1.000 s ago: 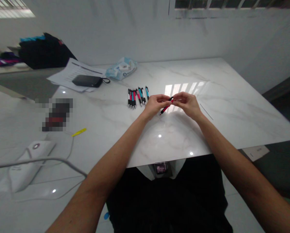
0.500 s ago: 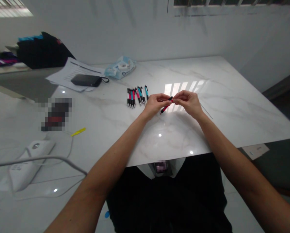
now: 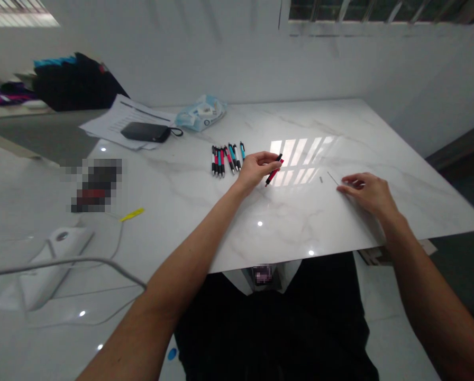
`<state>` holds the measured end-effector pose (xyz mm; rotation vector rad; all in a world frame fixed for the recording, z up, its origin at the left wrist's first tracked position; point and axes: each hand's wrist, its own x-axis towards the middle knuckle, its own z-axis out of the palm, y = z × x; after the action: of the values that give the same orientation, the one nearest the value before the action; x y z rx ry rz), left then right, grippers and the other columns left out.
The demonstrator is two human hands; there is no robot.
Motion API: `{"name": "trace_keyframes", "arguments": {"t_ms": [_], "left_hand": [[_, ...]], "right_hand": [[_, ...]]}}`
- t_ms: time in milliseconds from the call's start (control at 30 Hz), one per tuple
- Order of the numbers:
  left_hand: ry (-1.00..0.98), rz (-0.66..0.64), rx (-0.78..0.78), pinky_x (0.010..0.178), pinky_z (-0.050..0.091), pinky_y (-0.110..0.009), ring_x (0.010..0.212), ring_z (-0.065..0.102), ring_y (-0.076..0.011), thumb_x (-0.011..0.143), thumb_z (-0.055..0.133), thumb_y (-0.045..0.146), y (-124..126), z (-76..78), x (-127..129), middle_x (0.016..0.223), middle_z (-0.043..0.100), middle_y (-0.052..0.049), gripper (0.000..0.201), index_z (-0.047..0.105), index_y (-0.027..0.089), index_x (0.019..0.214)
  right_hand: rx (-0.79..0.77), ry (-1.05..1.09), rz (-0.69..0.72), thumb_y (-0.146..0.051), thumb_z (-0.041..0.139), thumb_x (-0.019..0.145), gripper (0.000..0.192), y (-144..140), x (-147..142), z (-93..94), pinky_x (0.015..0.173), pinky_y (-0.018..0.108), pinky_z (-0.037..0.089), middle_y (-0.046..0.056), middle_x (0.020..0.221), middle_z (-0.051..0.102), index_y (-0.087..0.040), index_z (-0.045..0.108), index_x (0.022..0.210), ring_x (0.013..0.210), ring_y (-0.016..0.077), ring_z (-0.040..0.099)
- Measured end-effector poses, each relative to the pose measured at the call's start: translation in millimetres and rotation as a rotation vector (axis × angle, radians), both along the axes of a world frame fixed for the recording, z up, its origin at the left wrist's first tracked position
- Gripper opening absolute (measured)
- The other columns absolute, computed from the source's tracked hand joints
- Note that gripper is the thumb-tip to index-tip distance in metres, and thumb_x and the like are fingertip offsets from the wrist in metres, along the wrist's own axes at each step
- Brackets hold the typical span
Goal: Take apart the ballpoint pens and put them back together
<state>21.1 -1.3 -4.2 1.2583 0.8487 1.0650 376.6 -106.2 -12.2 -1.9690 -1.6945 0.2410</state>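
My left hand (image 3: 258, 168) is closed in a pinch on a red and black pen barrel (image 3: 273, 176), held tilted above the table. To the right, my right hand (image 3: 367, 191) has its thumb and fingertips together at the near end of a thin pen refill (image 3: 333, 178), which lies along the tabletop. A small grey spring (image 3: 321, 180) rests just left of the refill. Beyond my left hand, several pens (image 3: 222, 161) in red, blue and white with black grips lie side by side in a row.
A marble-patterned table (image 3: 284, 233) spans the middle. At the back are a blue and white packet (image 3: 202, 113), printed papers (image 3: 121, 114) and a black pouch with a strap (image 3: 145, 132). A yellow piece (image 3: 132, 215), a white power strip (image 3: 50, 264) and cables occupy the left.
My right hand has left the pen barrel and moved right to the refill on the table. The small spring now shows on the tabletop. My left hand still holds the barrel.
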Motion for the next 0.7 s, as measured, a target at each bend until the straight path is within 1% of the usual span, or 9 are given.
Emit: {"name": "trace_keyframes", "arguments": {"t_ms": [67,133,233,333,400,500,567,633,700], "left_hand": [[-0.005,0.015,0.002,0.094,0.062,-0.037,0.089,0.078,-0.0172,0.076,0.094,0.027,0.6,0.0,-0.1,0.101,0.083,-0.01,0.033,0.079,0.014,0.102],[-0.005,0.036,-0.002,0.094,0.062,-0.036,0.089,0.077,-0.0168,0.075,0.095,0.028,1.9,-0.4,-0.7,0.1,0.083,-0.01,0.034,0.078,0.015,0.101],[-0.009,0.055,-0.012,0.094,0.061,-0.036,0.088,0.077,-0.016,0.073,0.097,0.029,3.9,-1.1,-2.0,0.102,0.083,-0.01,0.036,0.079,0.015,0.1],[-0.004,0.055,-0.025,0.094,0.061,-0.036,0.088,0.076,-0.0161,0.07,0.099,0.032,4.7,-1.2,-3.3,0.103,0.084,-0.01,0.04,0.079,0.015,0.1],[-0.003,0.056,-0.044,0.094,0.062,-0.037,0.088,0.077,-0.0168,0.069,0.1,0.033,4.4,-1.0,-4.0,0.102,0.084,-0.01,0.043,0.079,0.015,0.102],[-0.03,0.053,-0.079,0.097,0.062,-0.039,0.089,0.078,-0.018,0.069,0.1,0.034,2.5,-0.6,-4.9,0.099,0.084,-0.008,0.05,0.079,0.015,0.112],[-0.058,0.049,-0.108,0.099,0.063,-0.041,0.089,0.079,-0.0182,0.07,0.1,0.032,0.9,-0.7,-5.1,0.099,0.084,-0.008,0.053,0.079,0.015,0.115],[-0.075,0.042,-0.14,0.1,0.063,-0.041,0.088,0.079,-0.0176,0.069,0.101,0.031,-0.7,-1.4,-5.1,0.101,0.084,-0.009,0.051,0.079,0.014,0.111],[-0.072,0.017,-0.172,0.099,0.063,-0.04,0.087,0.079,-0.0172,0.067,0.102,0.031,-2.4,-3.0,-4.6,0.101,0.084,-0.009,0.048,0.079,0.013,0.105]], "right_hand": [[-0.005,-0.026,-0.037,-0.042,0.077,0.091,0.025,-10.5,14.5,-5.3,0.094,0.049,0.06,0.015,0.101,0.083,-0.02,0.087,0.099,0.089,0.0323,0.077],[-0.006,-0.067,-0.049,-0.038,0.073,0.092,0.021,-12.7,19.9,-7.6,0.096,0.049,0.058,0.015,0.099,0.083,-0.02,0.085,0.093,0.092,0.034,0.077],[-0.005,-0.128,-0.042,-0.035,0.069,0.092,0.019,-3.6,15.5,-6.4,0.094,0.049,0.058,0.014,0.098,0.083,-0.021,0.082,0.092,0.091,0.0336,0.076],[0.067,-0.062,-0.018,-0.036,0.067,0.094,0.021,15.3,1.7,1.1,0.09,0.046,0.057,0.013,0.097,0.082,-0.021,0.081,0.097,0.088,0.0302,0.073],[0.128,0.072,0.074,-0.039,0.068,0.094,0.025,34.1,-11.5,10.9,0.086,0.044,0.056,0.011,0.096,0.081,-0.02,0.082,0.103,0.085,0.0269,0.072],[0.158,0.365,0.289,-0.043,0.072,0.094,0.033,71.6,-37.7,29.0,0.074,0.037,0.054,0.006,0.087,0.077,-0.02,0.083,0.115,0.074,0.0195,0.065],[0.149,0.58,0.375,-0.046,0.077,0.092,0.034,97.1,-58.6,36.7,0.068,0.034,0.052,0.004,0.081,0.073,-0.019,0.084,0.111,0.069,0.016,0.06],[0.121,0.786,0.425,-0.05,0.086,0.085,0.035,116.6,-80.0,35.7,0.069,0.032,0.053,0.004,0.085,0.075,-0.02,0.083,0.104,0.072,0.015,0.064],[0.06,0.965,0.435,-0.053,0.094,0.076,0.042,126.1,-98.5,25.7,0.072,0.03,0.056,0.005,0.089,0.078,-0.021,0.081,0.1,0.078,0.0158,0.071]]}}
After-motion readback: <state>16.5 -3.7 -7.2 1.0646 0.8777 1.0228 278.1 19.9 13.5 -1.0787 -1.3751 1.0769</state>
